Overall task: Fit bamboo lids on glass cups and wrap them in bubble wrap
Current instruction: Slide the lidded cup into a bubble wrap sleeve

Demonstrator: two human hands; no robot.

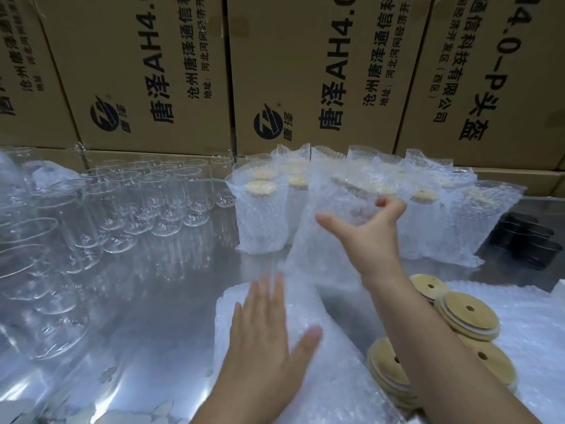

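Partway through: one batch wrapped, many cups left bare.
From the head view we see lidded wrapped cups (260, 218) far right, bare glass cups (171, 194) on the left and bamboo lids (467, 313) near right. Our right hand (377, 231) curls round one bubble-wrapped cup (342, 191) beside that batch. Our left hand (266, 341) lies spread flat on the near bubble wrap sheets (330, 377).

Packing station in a warehouse or stockroom — printed shipping cartons (153, 71) stand stacked as a wall behind a steel worktable (171, 286). Goods are laid out in batches: rows of bare glass cups (171, 194), wrapped cups (260, 221), piled bamboo lids (467, 313) and sheets of bubble wrap (535, 332).
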